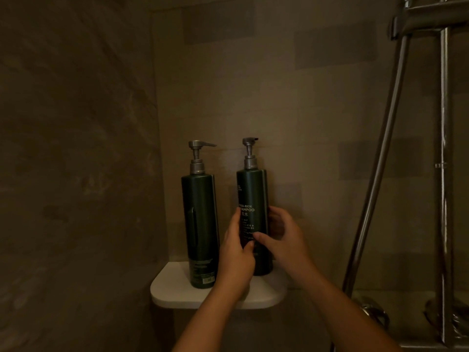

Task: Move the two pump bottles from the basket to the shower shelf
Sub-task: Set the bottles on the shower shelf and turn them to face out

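Two tall dark green pump bottles stand upright on a white corner shower shelf (175, 288). The left bottle (200, 224) has its back label toward me and its pump spout pointing right; nothing touches it. The right bottle (252, 191) reads "SHAMPOO" on its front. My left hand (237, 252) wraps its lower left side, and my right hand (283, 237) holds its lower right side with fingers curled around the front. The basket is out of view.
Brown tiled walls meet in the corner behind the shelf. A chrome shower rail (444, 148) and a hose (380, 153) run down the right side, with tap fittings (375, 313) at the lower right.
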`<action>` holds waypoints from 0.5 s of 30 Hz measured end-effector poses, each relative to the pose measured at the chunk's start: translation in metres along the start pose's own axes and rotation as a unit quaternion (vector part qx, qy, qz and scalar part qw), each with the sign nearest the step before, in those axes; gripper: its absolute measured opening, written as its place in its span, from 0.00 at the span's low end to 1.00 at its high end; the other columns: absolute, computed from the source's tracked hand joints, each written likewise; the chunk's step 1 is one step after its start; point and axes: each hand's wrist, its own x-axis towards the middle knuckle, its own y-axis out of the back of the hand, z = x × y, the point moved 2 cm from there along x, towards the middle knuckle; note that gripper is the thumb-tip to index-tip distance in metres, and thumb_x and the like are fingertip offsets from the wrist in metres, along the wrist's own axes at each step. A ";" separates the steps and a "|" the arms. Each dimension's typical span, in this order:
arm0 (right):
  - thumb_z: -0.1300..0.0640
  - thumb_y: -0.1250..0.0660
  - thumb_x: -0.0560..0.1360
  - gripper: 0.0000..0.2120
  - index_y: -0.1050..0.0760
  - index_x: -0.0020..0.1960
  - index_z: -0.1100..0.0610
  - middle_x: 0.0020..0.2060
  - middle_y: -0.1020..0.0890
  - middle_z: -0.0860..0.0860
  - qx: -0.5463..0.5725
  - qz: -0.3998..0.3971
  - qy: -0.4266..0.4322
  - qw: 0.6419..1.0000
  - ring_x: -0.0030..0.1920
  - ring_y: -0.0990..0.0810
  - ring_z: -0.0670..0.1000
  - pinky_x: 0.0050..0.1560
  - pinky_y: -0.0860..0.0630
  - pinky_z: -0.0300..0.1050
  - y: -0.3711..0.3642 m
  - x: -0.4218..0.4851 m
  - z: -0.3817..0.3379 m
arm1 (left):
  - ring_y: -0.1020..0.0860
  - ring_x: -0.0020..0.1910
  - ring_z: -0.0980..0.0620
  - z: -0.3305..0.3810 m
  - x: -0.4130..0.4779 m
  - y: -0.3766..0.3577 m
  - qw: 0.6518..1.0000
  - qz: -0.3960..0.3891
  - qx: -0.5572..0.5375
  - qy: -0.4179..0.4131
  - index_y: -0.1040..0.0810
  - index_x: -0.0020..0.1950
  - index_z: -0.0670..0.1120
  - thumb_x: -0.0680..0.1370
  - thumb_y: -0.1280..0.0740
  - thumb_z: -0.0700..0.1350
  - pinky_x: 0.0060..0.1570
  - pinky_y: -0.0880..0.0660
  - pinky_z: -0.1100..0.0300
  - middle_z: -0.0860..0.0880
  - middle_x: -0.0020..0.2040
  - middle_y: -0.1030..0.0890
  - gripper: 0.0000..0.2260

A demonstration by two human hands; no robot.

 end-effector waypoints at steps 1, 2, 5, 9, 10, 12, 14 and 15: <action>0.64 0.28 0.67 0.27 0.32 0.62 0.53 0.58 0.24 0.52 -0.003 0.002 0.001 1.000 0.57 0.25 0.49 0.59 0.27 0.50 0.000 0.000 0.000 | 0.36 0.67 0.53 0.000 0.000 0.000 1.000 -0.002 0.000 0.001 0.45 0.70 0.60 0.76 0.40 0.33 0.66 0.35 0.50 0.50 0.71 0.35 0.31; 0.64 0.28 0.66 0.27 0.32 0.62 0.53 0.58 0.24 0.52 -0.005 0.003 0.001 1.000 0.57 0.25 0.49 0.59 0.27 0.49 0.000 0.000 0.000 | 0.36 0.67 0.53 0.000 0.000 0.000 1.000 -0.003 0.001 0.001 0.45 0.70 0.60 0.75 0.40 0.33 0.66 0.35 0.49 0.49 0.71 0.35 0.31; 0.63 0.27 0.66 0.27 0.32 0.61 0.51 0.57 0.23 0.52 -0.012 0.007 0.004 1.000 0.57 0.25 0.49 0.59 0.26 0.50 0.000 0.000 0.000 | 0.36 0.68 0.52 0.001 0.001 0.001 1.000 -0.011 -0.002 0.000 0.46 0.70 0.60 0.75 0.39 0.33 0.65 0.34 0.47 0.49 0.71 0.36 0.32; 0.62 0.27 0.66 0.29 0.33 0.63 0.50 0.58 0.24 0.52 -0.015 0.009 0.003 1.000 0.58 0.25 0.50 0.60 0.27 0.54 -0.003 -0.002 0.000 | 0.36 0.68 0.52 0.000 0.000 0.002 0.999 -0.025 -0.022 0.007 0.47 0.70 0.62 0.75 0.39 0.31 0.65 0.34 0.46 0.49 0.71 0.36 0.34; 0.62 0.27 0.66 0.30 0.34 0.64 0.49 0.58 0.24 0.52 -0.018 0.008 0.000 1.000 0.59 0.25 0.50 0.60 0.27 0.55 -0.004 -0.002 0.000 | 0.36 0.68 0.52 0.000 0.000 0.002 0.999 -0.028 -0.024 0.008 0.47 0.70 0.62 0.75 0.39 0.31 0.65 0.35 0.45 0.49 0.71 0.37 0.34; 0.62 0.28 0.67 0.31 0.36 0.66 0.49 0.60 0.24 0.52 -0.025 0.008 -0.002 1.000 0.60 0.26 0.51 0.60 0.27 0.55 -0.006 -0.002 -0.001 | 0.36 0.68 0.51 -0.001 0.000 0.002 0.999 -0.034 -0.027 0.008 0.47 0.70 0.62 0.74 0.39 0.31 0.66 0.35 0.45 0.49 0.72 0.37 0.35; 0.62 0.28 0.67 0.33 0.37 0.67 0.49 0.61 0.25 0.53 -0.038 0.011 -0.001 0.999 0.60 0.26 0.51 0.61 0.28 0.55 -0.008 -0.003 -0.002 | 0.37 0.68 0.51 -0.002 -0.001 0.003 0.999 -0.038 -0.028 0.006 0.49 0.69 0.63 0.74 0.39 0.30 0.66 0.36 0.45 0.49 0.72 0.37 0.36; 0.62 0.28 0.67 0.33 0.38 0.67 0.49 0.61 0.26 0.53 -0.045 0.014 -0.001 0.999 0.60 0.27 0.50 0.61 0.28 0.54 -0.010 -0.004 -0.002 | 0.36 0.68 0.51 -0.002 -0.002 0.003 0.999 -0.039 -0.023 0.005 0.50 0.69 0.63 0.74 0.39 0.31 0.66 0.36 0.45 0.49 0.72 0.37 0.36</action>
